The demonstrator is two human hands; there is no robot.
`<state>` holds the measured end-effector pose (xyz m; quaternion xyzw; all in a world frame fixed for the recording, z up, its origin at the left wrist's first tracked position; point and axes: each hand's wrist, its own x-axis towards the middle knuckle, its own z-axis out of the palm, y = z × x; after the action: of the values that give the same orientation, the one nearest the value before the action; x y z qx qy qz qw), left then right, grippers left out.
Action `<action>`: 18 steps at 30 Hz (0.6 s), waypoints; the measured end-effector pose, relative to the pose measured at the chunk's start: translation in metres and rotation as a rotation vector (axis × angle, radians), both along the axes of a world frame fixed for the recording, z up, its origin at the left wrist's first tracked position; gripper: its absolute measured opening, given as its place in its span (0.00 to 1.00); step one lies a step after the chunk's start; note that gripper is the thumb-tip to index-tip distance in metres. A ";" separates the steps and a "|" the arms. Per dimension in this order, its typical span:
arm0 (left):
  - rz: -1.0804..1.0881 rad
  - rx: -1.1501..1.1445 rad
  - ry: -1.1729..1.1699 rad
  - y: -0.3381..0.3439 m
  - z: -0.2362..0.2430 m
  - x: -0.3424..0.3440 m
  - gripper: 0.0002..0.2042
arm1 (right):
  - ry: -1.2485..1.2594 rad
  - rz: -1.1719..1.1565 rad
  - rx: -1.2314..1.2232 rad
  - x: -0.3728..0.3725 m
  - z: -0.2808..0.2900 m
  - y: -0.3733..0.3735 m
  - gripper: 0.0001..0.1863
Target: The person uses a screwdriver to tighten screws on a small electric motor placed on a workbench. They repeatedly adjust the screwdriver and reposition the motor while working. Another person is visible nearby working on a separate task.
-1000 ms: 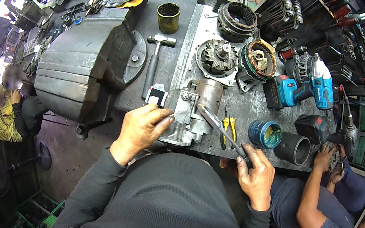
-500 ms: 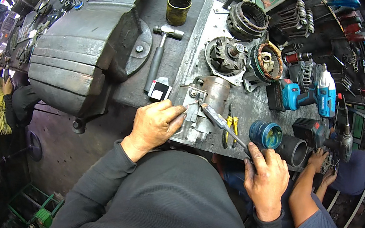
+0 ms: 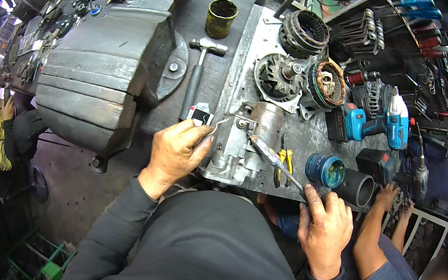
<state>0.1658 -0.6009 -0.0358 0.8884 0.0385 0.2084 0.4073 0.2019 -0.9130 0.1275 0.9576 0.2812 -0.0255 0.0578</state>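
Observation:
A grey metal starter motor (image 3: 266, 124) lies near the bench's front edge, directly ahead of me. Between thumb and fingers, my left hand (image 3: 175, 153) pinches a thin bent wire (image 3: 219, 125) that rises beside the motor's left end. Closed around the dark handle of a soldering iron (image 3: 271, 156) is my right hand (image 3: 326, 228); the iron slants up-left, its tip at the terminal area of the motor. Whether the tip touches metal I cannot tell. Yellow-handled pliers (image 3: 288, 161) lie just right of the iron.
A large vise (image 3: 89, 73) fills the left, near a hammer (image 3: 192, 86) and yellow can (image 3: 221, 21). Alternator parts (image 3: 279, 79) stand behind the motor. Rightward are a blue jar (image 3: 318, 168), metal ring (image 3: 357, 186) and cordless driver (image 3: 394, 122). Another person's hands (image 3: 389, 196) work close by.
My left hand has drawn back left and slightly down with the wire, away from the terminal. The soldering iron stays near the motor. The whole view has shifted slightly.

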 end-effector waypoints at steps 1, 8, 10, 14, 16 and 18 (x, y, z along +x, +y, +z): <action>-0.004 0.007 0.027 0.001 0.000 0.000 0.08 | 0.000 0.004 0.002 -0.001 0.000 0.000 0.23; -0.151 0.036 0.017 -0.014 -0.002 0.002 0.11 | -0.011 -0.009 0.008 0.000 0.003 0.010 0.22; -0.153 0.048 -0.023 -0.020 -0.005 0.006 0.09 | 0.009 -0.020 0.001 0.001 0.006 0.012 0.21; -0.160 0.071 -0.015 -0.026 -0.007 0.009 0.11 | 0.027 -0.025 0.017 0.005 0.010 0.014 0.24; -0.151 0.079 -0.001 -0.026 -0.008 0.009 0.11 | 0.039 -0.036 0.017 0.005 0.011 0.014 0.24; -0.144 0.077 0.003 -0.025 -0.009 0.009 0.10 | 0.036 -0.034 0.029 0.005 0.011 0.015 0.24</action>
<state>0.1745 -0.6261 -0.0447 0.9041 -0.0329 0.1785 0.3868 0.2071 -0.8985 0.1380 0.9624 0.2661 -0.0397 0.0383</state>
